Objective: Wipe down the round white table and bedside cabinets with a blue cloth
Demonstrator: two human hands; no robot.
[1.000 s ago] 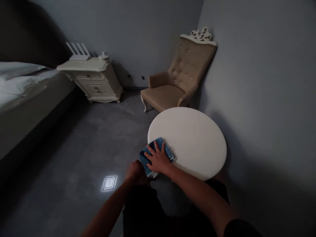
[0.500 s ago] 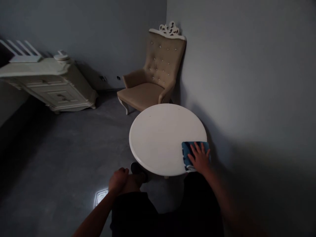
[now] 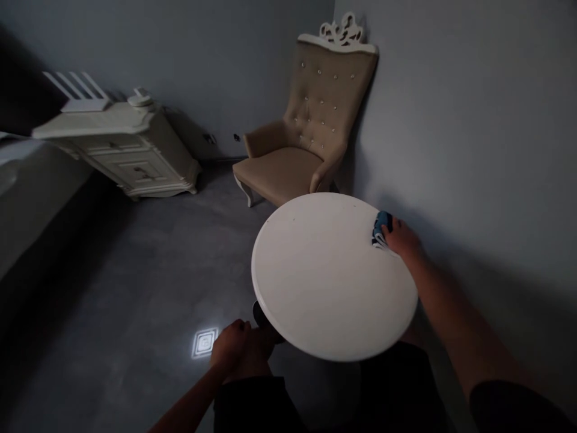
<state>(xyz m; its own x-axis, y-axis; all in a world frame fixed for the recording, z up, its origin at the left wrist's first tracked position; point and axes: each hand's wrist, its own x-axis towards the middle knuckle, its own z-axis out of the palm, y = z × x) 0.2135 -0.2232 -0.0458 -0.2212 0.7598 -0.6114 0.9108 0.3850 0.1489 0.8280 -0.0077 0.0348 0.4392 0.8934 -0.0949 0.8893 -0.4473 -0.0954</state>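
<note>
My right hand (image 3: 402, 236) grips a folded blue cloth (image 3: 382, 225) with white and dark markings at the far right rim of a round white table (image 3: 324, 270). The fingers bend over the table's edge with the cloth bunched under them, and part of them is hidden. My left hand (image 3: 232, 344) rests on my left knee, left of the table, with its fingers curled in and nothing visible in it. A few small dark specks dot the far part of the tabletop.
Behind the table stands a brown tufted armchair (image 3: 288, 168) with a carved white crest. A white cabinet (image 3: 139, 156) at the left carries a white router (image 3: 85, 103). The grey wall (image 3: 473, 138) runs close along the right side. A metal floor drain (image 3: 205, 343) lies beside my left hand.
My right hand has moved the cloth from the table's near right to its far right edge. It lay flat with fingers spread before; now it grips the bunched cloth. The view has shifted slightly.
</note>
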